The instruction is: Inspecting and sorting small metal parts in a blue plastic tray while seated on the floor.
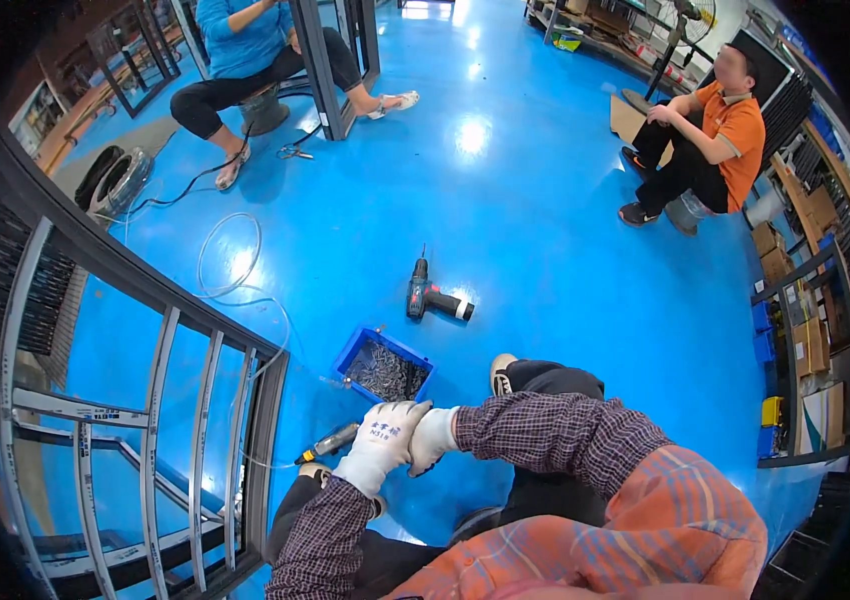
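Two gloved hands (385,434) touch beside a bin (349,353).

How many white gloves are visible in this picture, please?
2: one on the left hand, one on the right hand, close together near the blue bin. Others may be hidden.

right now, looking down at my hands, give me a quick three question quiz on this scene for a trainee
1. True or false: the left hand and the right hand are both gloved.
2. Multiple choice: the bit of the drill points (a) toward the hands, (b) away from them.
3. What colour is the bin that holds small grey pieces?

Key: 1 true; 2 b; 3 blue.
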Demonstrator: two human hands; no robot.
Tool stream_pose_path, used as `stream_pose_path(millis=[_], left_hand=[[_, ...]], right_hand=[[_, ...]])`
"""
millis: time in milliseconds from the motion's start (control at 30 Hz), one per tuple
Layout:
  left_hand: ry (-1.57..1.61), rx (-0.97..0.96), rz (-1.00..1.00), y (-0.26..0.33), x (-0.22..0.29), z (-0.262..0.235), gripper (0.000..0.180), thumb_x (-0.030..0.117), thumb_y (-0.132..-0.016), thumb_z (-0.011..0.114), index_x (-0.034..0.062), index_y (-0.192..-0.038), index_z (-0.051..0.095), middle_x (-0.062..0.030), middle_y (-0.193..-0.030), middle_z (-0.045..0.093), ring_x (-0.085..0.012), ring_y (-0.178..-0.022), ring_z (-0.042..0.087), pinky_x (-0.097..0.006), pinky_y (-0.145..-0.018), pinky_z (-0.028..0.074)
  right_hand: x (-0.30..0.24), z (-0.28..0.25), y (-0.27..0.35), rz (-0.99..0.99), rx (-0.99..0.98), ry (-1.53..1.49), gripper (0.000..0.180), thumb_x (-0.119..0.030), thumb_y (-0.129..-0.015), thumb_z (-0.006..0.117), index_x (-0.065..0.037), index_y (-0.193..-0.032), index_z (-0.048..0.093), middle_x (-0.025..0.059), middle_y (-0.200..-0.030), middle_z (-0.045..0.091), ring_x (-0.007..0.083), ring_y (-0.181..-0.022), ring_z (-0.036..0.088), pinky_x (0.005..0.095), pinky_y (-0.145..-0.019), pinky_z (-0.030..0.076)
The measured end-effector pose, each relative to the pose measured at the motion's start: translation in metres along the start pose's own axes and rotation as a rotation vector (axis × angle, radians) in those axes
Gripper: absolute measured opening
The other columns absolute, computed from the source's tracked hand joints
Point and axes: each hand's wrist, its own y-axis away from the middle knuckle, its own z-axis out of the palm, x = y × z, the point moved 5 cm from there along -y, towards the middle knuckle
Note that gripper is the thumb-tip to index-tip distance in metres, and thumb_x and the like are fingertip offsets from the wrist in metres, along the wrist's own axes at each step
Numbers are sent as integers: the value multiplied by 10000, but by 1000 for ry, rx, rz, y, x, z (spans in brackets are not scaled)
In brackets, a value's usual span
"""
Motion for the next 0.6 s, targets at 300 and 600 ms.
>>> stream_pose_path(millis=[300,600], left_hand=[[-20,2,0,0,-1,2,770,221,-590,753,173,-1309,480,-59,-1227,575,-262,-1104,555,-370,-959,396],[-15,-4,-8,0,-3,5,777,220,-584,763,172,-1308,483,-63,-1221,581,-265,-1099,559,-371,-952,401]], right_hand=[[-13,-17,15,-11,6,40,376,-454,-846,548,-95,-794,644,22,-731,653,239,-647,590,356,-683,478],[-17,-20,17,54,-62,1,365,-448,-840,560,-100,-768,641,15,-705,643,232,-626,585,360,-654,480]])
